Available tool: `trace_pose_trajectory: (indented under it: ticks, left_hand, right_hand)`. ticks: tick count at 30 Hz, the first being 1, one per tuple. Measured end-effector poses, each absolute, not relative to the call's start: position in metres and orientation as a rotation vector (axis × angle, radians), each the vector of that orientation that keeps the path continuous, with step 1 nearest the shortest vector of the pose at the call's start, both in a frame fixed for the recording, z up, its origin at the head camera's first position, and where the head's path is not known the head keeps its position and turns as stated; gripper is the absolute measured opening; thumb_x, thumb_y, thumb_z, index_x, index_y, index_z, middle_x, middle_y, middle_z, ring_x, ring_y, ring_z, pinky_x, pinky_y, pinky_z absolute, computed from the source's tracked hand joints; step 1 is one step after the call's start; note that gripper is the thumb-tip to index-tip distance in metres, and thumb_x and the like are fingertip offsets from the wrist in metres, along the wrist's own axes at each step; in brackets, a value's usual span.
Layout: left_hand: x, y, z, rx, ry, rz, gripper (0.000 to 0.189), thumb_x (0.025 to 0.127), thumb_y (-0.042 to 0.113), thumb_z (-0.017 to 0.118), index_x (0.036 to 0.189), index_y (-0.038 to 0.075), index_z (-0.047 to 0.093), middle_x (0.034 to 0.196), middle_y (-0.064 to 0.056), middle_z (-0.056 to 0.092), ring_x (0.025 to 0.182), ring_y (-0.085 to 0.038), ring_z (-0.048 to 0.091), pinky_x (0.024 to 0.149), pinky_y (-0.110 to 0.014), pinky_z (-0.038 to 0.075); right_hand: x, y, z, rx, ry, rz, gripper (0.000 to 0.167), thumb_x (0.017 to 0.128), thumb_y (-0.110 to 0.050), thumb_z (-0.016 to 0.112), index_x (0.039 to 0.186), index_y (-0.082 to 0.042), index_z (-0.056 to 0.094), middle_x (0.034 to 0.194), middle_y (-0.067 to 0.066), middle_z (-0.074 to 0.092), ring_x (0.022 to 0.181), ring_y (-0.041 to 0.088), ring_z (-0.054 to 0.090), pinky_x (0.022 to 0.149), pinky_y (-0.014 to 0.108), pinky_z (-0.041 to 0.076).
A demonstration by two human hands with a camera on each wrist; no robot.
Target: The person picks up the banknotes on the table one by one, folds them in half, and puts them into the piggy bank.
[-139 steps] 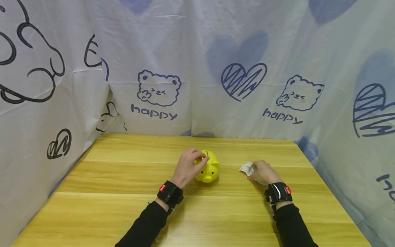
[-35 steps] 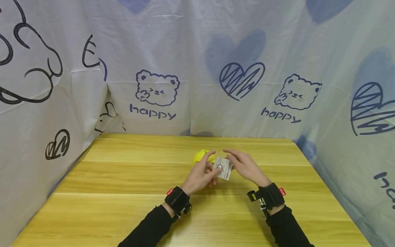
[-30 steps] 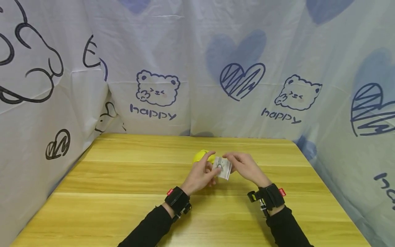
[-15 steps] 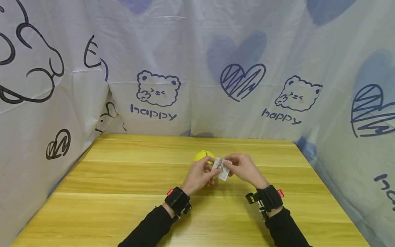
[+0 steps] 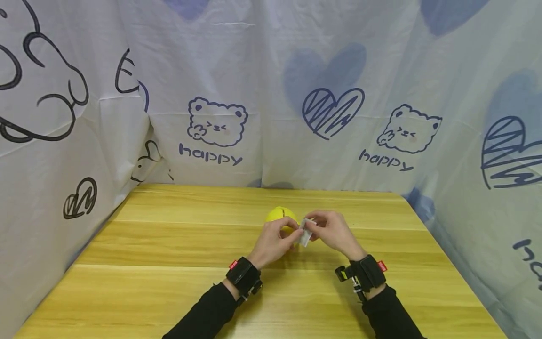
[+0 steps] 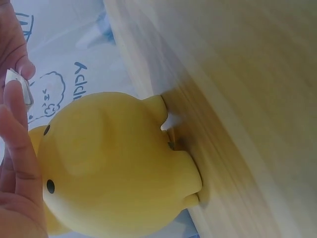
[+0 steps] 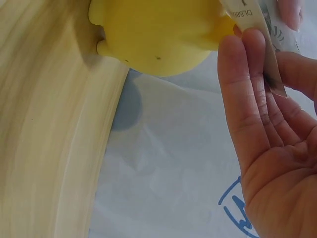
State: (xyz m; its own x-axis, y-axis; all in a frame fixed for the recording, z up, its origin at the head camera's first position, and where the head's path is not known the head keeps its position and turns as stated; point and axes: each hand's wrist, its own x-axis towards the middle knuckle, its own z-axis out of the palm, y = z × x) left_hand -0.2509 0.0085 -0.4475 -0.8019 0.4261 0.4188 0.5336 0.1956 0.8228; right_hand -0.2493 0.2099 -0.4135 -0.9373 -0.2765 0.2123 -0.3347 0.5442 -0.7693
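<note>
In the head view a small folded banknote (image 5: 305, 238) is held up between both hands, above the table. My left hand (image 5: 271, 243) pinches its left edge between thumb and fingers. The right hand (image 5: 337, 235) grips the opposite side, thumb on the near face. Printed characters show on the note (image 7: 255, 22) in the right wrist view. Just behind the hands stands a yellow piggy bank (image 5: 277, 214) with a slot in its top, partly hidden by the left hand. Its snout, dark eyes and stubby feet fill the left wrist view, where the piggy bank (image 6: 109, 153) rests upright.
A wood-grain table (image 5: 178, 235) lies under both arms. White cloth (image 5: 271, 155) with printed hearts and bears hangs behind it and along both sides. Each wrist wears a black strap (image 5: 244, 277) with a small camera.
The note has come off the table at the right to between both hands. The right hand has closed on it, and the note has turned and folded narrower. The left hand has left the piggy bank's top.
</note>
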Motion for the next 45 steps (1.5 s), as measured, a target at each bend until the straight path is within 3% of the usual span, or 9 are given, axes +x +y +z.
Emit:
trace_pose_trajectory:
  ticks: [7,14,20,30,34,39,45]
  left_hand:
    - [-0.2522,0.0087,-0.448,-0.949,-2.351,-1.616,0.016,0.097,0.026,0.064,0.102,0.011,0.068,0.098,-0.004,0.071,0.053,-0.006,0.063,0.048,-0.025,0.051]
    - [-0.2538,0.0095,-0.45,-0.955,-2.315,-1.505,0.019,0.096,0.027,0.065,0.104,0.01,0.07,0.101,-0.005,0.071,0.054,-0.017,0.065,0.048,-0.022,0.051]
    - [-0.2541,0.0095,-0.4496,-0.937,-2.308,-1.467,0.018,0.094,0.027,0.067,0.102,0.011,0.071,0.098,-0.003,0.07,0.053,-0.003,0.057,0.049,-0.021,0.05]
    - [-0.2552,0.0089,-0.4504,-0.934,-2.325,-1.358,0.015,0.093,0.028,0.068,0.099,0.014,0.073,0.096,0.001,0.07,0.066,-0.004,0.056,0.057,-0.019,0.049]
    - [-0.2556,0.0092,-0.4516,-0.942,-2.323,-1.311,0.015,0.092,0.026,0.069,0.1,0.015,0.075,0.096,0.003,0.07,0.074,-0.005,0.056,0.061,-0.018,0.048]
    - [-0.2554,0.0088,-0.4526,-0.96,-2.296,-1.276,0.015,0.089,0.025,0.073,0.099,0.015,0.077,0.091,0.003,0.066,0.067,-0.006,0.05,0.057,-0.017,0.042]
    - [-0.2549,0.0084,-0.4537,-1.024,-2.246,-1.271,0.013,0.087,0.024,0.076,0.095,0.014,0.078,0.1,-0.002,0.063,0.059,-0.003,0.049,0.055,-0.015,0.043]
  right_hand:
    - [-0.249,0.2094,-0.4128,0.54,-2.679,1.391,0.019,0.097,-0.016,0.061,0.112,-0.008,0.069,0.096,0.012,0.073,0.071,0.026,0.071,0.061,0.027,0.058]
    - [-0.2495,0.2126,-0.4122,0.579,-2.657,1.486,0.027,0.102,-0.023,0.054,0.118,-0.007,0.068,0.1,0.014,0.072,0.072,0.018,0.07,0.064,0.028,0.059]
    - [-0.251,0.2138,-0.4117,0.588,-2.645,1.591,0.038,0.103,-0.034,0.049,0.12,-0.006,0.067,0.098,0.014,0.071,0.076,0.021,0.07,0.069,0.03,0.059]
    - [-0.2503,0.2137,-0.4102,0.634,-2.669,1.678,0.044,0.095,-0.034,0.065,0.128,-0.006,0.062,0.113,0.018,0.069,0.09,0.036,0.071,0.072,0.035,0.06]
    - [-0.2492,0.2137,-0.4093,0.661,-2.672,1.683,0.046,0.091,-0.033,0.07,0.128,-0.008,0.062,0.11,0.017,0.068,0.09,0.037,0.071,0.071,0.034,0.06]
    - [-0.2498,0.2132,-0.4102,0.704,-2.675,1.658,0.046,0.089,-0.033,0.071,0.126,-0.006,0.063,0.104,0.013,0.068,0.083,0.029,0.073,0.069,0.035,0.06]
    - [-0.251,0.2123,-0.4143,0.759,-2.647,1.654,0.034,0.09,-0.03,0.071,0.115,-0.008,0.067,0.098,0.013,0.068,0.083,0.039,0.071,0.067,0.036,0.06]
